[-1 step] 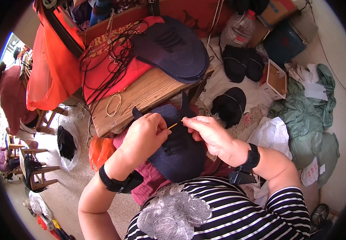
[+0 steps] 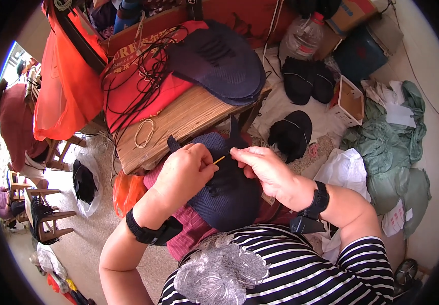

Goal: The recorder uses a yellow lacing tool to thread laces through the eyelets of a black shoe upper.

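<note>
A navy knitted shoe upper [image 2: 229, 208] with black lacing across its middle lies over my lap, its two pointed ends turned toward the wooden bench. Above it, my left hand [image 2: 186, 168] is closed on a thin yellow stick [image 2: 220, 159] that pokes out between the fingers toward the right. My right hand [image 2: 262, 170] pinches thumb against forefinger close to the stick's tip. What sits in that pinch is too small to name. Both hands partly cover the upper.
On the wooden bench [image 2: 194, 117] lie more navy uppers [image 2: 224, 63], a red bag [image 2: 179, 91], tangled black cords [image 2: 145, 76] and a loop of pale cord [image 2: 143, 133]. Black uppers [image 2: 293, 134], a white basket [image 2: 349, 101] and green sacking [image 2: 382, 147] are on the right.
</note>
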`<control>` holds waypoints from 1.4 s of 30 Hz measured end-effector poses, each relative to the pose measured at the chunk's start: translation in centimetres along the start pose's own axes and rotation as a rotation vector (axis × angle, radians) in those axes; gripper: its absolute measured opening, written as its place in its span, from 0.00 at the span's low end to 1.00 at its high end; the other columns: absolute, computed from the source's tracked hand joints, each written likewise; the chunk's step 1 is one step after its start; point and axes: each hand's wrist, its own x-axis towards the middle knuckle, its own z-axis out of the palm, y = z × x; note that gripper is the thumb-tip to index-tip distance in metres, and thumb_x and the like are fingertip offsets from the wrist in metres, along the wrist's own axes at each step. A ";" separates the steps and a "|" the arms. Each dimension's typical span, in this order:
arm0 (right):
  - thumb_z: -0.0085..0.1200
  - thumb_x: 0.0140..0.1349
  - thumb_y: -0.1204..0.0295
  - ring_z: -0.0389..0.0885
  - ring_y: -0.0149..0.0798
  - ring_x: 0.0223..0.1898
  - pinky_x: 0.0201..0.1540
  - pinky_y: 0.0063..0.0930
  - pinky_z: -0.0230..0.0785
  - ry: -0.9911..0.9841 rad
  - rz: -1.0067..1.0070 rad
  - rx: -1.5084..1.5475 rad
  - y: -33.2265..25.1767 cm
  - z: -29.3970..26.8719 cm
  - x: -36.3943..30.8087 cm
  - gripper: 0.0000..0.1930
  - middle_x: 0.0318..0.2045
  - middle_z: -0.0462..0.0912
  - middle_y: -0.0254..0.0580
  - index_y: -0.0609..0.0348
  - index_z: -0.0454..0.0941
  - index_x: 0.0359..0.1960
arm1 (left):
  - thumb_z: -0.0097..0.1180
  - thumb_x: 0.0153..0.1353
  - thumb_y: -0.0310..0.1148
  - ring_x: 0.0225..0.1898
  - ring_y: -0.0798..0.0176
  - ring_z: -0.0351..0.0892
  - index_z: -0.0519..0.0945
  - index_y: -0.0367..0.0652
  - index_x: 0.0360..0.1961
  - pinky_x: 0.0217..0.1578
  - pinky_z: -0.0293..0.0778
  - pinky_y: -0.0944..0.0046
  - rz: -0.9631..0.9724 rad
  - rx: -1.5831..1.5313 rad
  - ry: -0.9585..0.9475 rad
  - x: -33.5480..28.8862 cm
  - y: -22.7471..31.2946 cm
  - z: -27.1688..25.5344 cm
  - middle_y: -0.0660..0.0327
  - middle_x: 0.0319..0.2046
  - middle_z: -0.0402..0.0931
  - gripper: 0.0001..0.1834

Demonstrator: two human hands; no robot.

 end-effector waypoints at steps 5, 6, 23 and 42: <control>0.65 0.63 0.61 0.72 0.27 0.29 0.34 0.25 0.66 0.088 0.021 -0.072 -0.3 0.9 1.1 0.12 0.31 0.80 0.32 0.56 0.82 0.35 | 0.71 0.55 0.31 0.29 0.55 0.81 0.80 0.37 0.33 0.31 0.75 0.57 0.024 -0.013 -0.030 0.2 0.2 0.6 0.54 0.27 0.78 0.12; 0.65 0.63 0.61 0.72 0.27 0.29 0.34 0.25 0.66 0.091 0.020 -0.072 -0.5 1.0 1.1 0.12 0.31 0.80 0.32 0.56 0.82 0.35 | 0.71 0.55 0.31 0.29 0.55 0.81 0.80 0.37 0.33 0.31 0.75 0.57 0.027 -0.014 -0.030 0.2 0.2 0.6 0.54 0.27 0.78 0.12; 0.65 0.67 0.63 0.75 0.23 0.30 0.39 0.18 0.64 -0.024 -0.022 0.056 -0.1 0.4 -0.5 0.10 0.34 0.83 0.29 0.53 0.83 0.44 | 0.67 0.60 0.29 0.31 0.63 0.79 0.84 0.37 0.36 0.32 0.74 0.63 -0.087 -0.153 -0.009 -0.4 0.2 0.1 0.58 0.32 0.77 0.07; 0.67 0.61 0.75 0.72 0.21 0.21 0.24 0.15 0.64 -0.457 0.285 -0.192 -3.2 -3.4 5.4 0.06 0.23 0.78 0.30 0.59 0.82 0.27 | 0.64 0.60 0.24 0.33 0.61 0.76 0.86 0.37 0.38 0.35 0.72 0.64 -0.036 -0.185 0.072 -0.9 -1.2 0.7 0.59 0.31 0.73 0.06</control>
